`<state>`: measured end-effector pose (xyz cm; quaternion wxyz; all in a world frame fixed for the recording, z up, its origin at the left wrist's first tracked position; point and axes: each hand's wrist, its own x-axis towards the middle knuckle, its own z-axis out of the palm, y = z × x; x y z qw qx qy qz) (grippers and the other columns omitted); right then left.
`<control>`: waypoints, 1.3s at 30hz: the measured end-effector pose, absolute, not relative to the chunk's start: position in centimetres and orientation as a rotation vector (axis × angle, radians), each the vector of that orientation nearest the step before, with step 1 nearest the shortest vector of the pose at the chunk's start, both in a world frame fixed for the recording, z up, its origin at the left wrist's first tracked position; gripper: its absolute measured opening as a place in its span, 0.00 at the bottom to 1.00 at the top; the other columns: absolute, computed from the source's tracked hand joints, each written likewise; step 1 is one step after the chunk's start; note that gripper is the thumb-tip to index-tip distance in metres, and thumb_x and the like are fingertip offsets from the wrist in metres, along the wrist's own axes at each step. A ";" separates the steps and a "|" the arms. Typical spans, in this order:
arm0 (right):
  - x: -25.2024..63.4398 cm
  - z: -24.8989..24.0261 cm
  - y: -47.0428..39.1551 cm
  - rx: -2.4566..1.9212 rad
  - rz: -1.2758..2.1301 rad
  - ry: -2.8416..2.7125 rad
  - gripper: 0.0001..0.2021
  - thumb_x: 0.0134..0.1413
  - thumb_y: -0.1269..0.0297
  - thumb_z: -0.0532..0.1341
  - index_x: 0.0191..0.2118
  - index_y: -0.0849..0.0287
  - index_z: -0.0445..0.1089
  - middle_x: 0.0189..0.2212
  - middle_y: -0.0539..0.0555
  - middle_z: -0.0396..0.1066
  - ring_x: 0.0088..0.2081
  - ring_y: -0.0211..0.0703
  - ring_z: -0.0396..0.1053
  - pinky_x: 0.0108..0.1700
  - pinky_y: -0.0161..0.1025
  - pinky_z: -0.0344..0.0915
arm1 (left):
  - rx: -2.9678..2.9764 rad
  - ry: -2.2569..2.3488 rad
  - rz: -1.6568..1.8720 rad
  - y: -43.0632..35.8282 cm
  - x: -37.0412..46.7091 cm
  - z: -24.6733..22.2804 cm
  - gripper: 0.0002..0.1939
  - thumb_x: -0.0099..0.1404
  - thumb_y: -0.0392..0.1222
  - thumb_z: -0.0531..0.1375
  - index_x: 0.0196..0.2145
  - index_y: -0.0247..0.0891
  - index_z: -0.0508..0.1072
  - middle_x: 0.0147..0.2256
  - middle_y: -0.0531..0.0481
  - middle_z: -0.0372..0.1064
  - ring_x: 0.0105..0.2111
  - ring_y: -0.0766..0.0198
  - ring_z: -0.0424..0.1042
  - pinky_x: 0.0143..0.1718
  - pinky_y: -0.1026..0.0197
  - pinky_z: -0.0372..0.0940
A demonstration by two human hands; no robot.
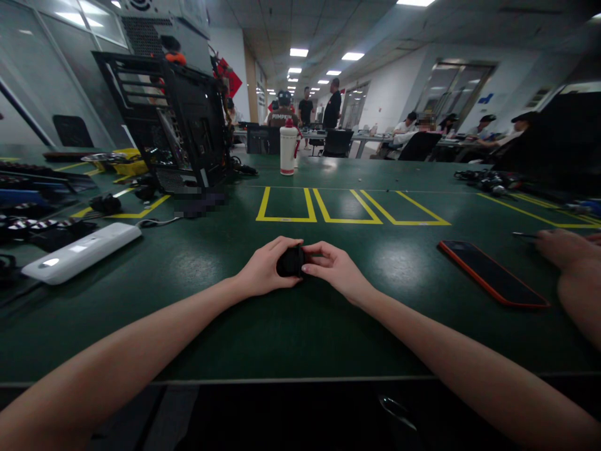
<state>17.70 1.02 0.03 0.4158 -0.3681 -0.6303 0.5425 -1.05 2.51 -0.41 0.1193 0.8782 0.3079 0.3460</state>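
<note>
A small black rounded part (288, 263), with a rim-like edge on its right side, is between my two hands, low over the green table (300, 332). My left hand (263, 268) curls around its left side, thumb and fingers closed on it. From the right, my right hand (335, 268) pinches the rim with thumb and fingertips. Its exact kind cannot be made out, because my fingers cover parts of it.
Yellow tape outlines (286, 220) mark the table ahead. A white bottle (288, 150) stands beyond them. At left are a white power strip (84, 250) and an open black computer case (188, 125). A phone (491, 272) lies at right, near another person's hand (563, 247).
</note>
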 end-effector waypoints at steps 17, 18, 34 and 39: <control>17.7 -0.3 1.4 -0.889 1.348 -1.636 0.16 0.43 0.70 0.63 0.41 0.57 0.63 0.42 0.52 0.66 0.44 0.42 0.68 0.49 0.46 0.63 | 2.555 0.904 1.018 2.5 -1.0 -0.4 0.30 0.50 0.41 0.62 0.50 0.40 0.58 0.45 0.47 0.62 0.46 0.59 0.64 0.46 0.56 0.61; 17.7 -0.4 1.3 -0.864 1.342 -1.641 0.16 0.42 0.71 0.63 0.40 0.57 0.62 0.42 0.52 0.66 0.44 0.41 0.68 0.49 0.45 0.63 | 2.555 0.904 1.018 2.5 -1.0 -0.4 0.30 0.50 0.41 0.62 0.50 0.40 0.58 0.45 0.47 0.62 0.46 0.59 0.64 0.46 0.56 0.61; 17.9 -0.9 1.8 -0.857 1.228 -1.719 0.18 0.43 0.69 0.63 0.43 0.57 0.63 0.44 0.53 0.65 0.48 0.43 0.65 0.53 0.46 0.61 | 2.564 0.921 1.011 2.4 -1.0 -0.4 0.30 0.50 0.41 0.62 0.50 0.40 0.58 0.46 0.47 0.62 0.46 0.58 0.64 0.47 0.55 0.61; 18.0 -1.3 1.5 -0.772 1.187 -1.762 0.17 0.42 0.72 0.63 0.41 0.55 0.63 0.44 0.50 0.64 0.49 0.41 0.65 0.54 0.45 0.60 | 2.567 0.910 1.016 2.5 -1.0 -0.5 0.30 0.50 0.41 0.62 0.50 0.40 0.58 0.46 0.46 0.61 0.47 0.58 0.63 0.47 0.55 0.61</control>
